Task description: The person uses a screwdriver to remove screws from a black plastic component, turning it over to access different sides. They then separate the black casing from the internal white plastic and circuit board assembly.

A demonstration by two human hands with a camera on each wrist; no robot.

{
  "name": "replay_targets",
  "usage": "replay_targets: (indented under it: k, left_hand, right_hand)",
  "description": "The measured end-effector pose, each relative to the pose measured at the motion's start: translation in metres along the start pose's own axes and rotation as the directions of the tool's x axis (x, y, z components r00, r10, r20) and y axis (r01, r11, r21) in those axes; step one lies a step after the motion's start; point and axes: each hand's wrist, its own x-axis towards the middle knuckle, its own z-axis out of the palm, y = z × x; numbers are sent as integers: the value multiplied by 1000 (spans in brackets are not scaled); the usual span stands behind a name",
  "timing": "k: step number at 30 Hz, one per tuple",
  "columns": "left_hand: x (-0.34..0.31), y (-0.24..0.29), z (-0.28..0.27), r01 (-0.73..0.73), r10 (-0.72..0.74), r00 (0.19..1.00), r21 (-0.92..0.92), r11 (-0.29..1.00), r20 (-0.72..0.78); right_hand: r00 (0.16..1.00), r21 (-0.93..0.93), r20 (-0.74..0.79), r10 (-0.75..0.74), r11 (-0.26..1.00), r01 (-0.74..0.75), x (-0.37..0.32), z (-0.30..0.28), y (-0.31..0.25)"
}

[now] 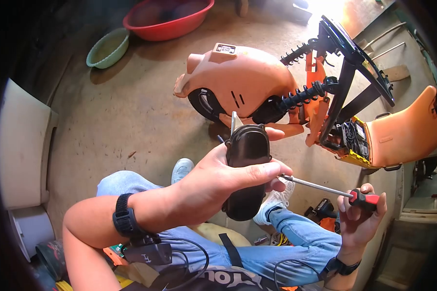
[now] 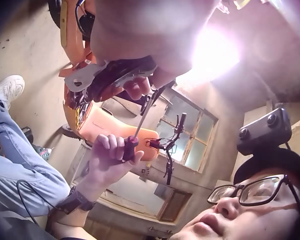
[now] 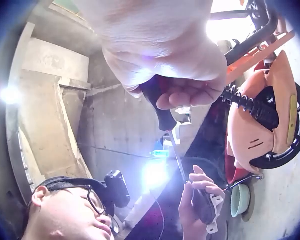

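Observation:
In the head view my left hand (image 1: 211, 172) grips a black oval housing (image 1: 245, 203), its thumb laid across the front. A pale metal bracket (image 2: 81, 81) sticks out from the housing's back in the left wrist view. My right hand (image 1: 354, 228) holds a screwdriver (image 1: 318, 185) by its red and black handle, fingers curled round it. The steel shaft points left, and its tip is right at the left fingertips beside the housing. From the right wrist view, the handle (image 3: 159, 105) sits under the palm.
An orange scooter (image 1: 247, 82) with black springs (image 1: 301, 97) and an open compartment (image 1: 354, 138) stands ahead. A red basin (image 1: 175, 29) and a green basin (image 1: 108, 48) lie on the floor at the back left. A power drill (image 1: 323, 209) is near the right leg.

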Motion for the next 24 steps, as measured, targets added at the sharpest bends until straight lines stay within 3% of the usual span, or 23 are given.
replay_targets:
  k: [24]
  left_hand:
    - [1,-8,-2,-87,89,996,72,994,-24]
  right_hand:
    - [996,-42,-71,-58,998,55,-3,-1,-1]
